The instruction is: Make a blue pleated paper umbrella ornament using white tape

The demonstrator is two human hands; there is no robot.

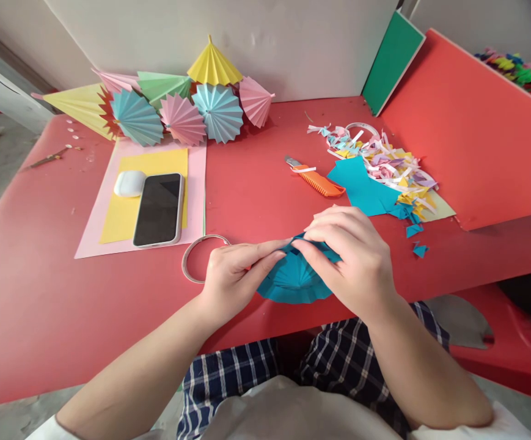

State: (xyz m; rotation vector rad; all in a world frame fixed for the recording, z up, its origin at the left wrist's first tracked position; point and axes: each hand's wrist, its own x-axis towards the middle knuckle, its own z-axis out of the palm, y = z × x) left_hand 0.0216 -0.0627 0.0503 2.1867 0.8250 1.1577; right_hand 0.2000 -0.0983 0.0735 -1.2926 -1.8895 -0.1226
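Head view shows a teal pleated paper (292, 284) fanned out into a rounded, ribbed shape at the near edge of the red bench (40, 293), to the right of the phone (159, 209) and nearer the person than it. The creasing looks done, since the ribs run evenly across the part that shows. The piece appears still unfinished at its top, where the fingers work the folds together. Behind the phone a row of finished paper umbrellas (183, 116) stands against the wall, each already closed to a point. This suggests the teal one is past its middle stage but not yet like them. The left hand (231, 275) pinches the left upper edge of the teal paper between thumb and fingertips. The right hand (352, 256) arches over its right upper part, its fingertips clamped on the same folded edge, so the paper sits between and partly under both hands. Just nearer than the phone lies a roll of clear tape (192, 256), touching the left hand's side. Right of the phone lie an orange craft knife (318, 180) and a cut teal sheet (361, 186), with a heap of paper scraps (384, 162) beyond them.
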